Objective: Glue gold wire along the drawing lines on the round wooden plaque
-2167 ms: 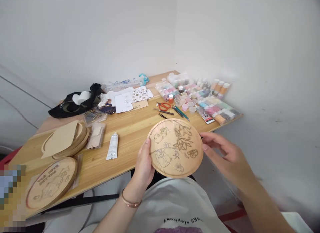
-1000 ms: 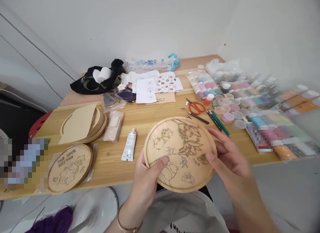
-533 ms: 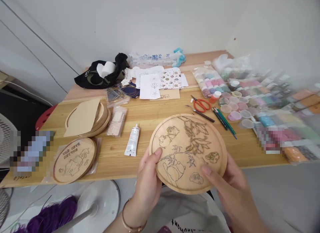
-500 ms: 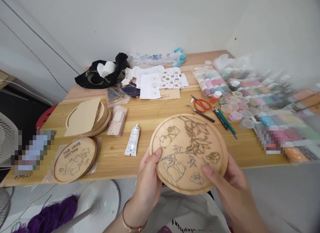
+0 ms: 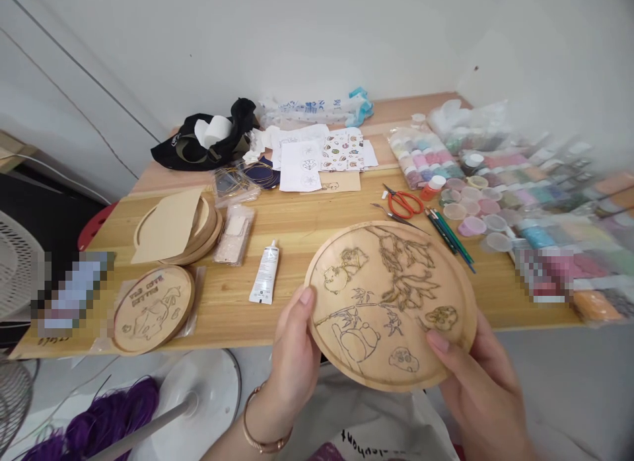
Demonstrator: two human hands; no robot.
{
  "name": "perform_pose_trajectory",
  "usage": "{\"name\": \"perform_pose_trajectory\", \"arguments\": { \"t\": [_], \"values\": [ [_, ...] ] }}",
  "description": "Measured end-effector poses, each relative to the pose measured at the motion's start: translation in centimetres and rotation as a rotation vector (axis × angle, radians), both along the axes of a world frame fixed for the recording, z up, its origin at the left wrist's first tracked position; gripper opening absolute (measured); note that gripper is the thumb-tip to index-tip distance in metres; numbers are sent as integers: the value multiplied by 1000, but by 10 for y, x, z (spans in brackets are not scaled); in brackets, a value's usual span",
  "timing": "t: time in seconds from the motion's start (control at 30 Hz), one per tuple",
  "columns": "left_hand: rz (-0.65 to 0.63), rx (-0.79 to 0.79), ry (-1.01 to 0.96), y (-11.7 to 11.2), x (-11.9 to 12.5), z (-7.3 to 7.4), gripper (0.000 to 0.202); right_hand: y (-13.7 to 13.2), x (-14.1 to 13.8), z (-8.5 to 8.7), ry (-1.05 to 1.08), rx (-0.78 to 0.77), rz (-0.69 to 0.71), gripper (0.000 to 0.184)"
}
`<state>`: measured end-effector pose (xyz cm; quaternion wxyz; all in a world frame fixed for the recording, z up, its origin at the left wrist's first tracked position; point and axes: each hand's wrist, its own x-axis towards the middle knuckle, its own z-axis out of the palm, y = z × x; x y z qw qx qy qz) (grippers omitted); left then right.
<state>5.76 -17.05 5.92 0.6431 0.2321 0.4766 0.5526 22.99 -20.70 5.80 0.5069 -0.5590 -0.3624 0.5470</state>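
Wooden plate [image 5: 391, 306], rim clamped between left hand [image 5: 294, 362] and right hand [image 5: 480, 395], fingers [image 5: 438, 342] curled, over the table edge [image 5: 222, 332].

You held a round wooden plate [image 5: 391, 302], marked with brown line drawings of branches and small figures, in both hands. Your left hand [image 5: 294, 355] gripped its left rim; your right hand [image 5: 475, 388] supported its lower right rim. Beyond it on the wooden table [image 5: 297, 230] lay a white tube [image 5: 265, 273], red-handled scissors [image 5: 403, 203] and paintbrushes [image 5: 448, 233].
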Motion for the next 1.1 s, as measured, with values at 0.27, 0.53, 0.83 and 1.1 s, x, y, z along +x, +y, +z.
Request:
{"name": "perform_pose_trajectory", "arguments": {
  "t": [0.27, 0.53, 0.83, 1.1],
  "values": [
    [110, 254, 945, -6, -32, -5, 22, -4, -26, 6, -21, 7, 18, 38],
    [25, 11, 1938, -101, -137, -45, 35, 5, -65, -18, -151, 181, 482, 30],
    [-586, -422, 1867, -174, -186, -87, 17, -16, -92, -10, 111, -5, 356, 34],
    [38, 240, 1839, -134, -160, -39, 36, -29, -86, -3, 115, 44, 223, 35]
  ]
}}
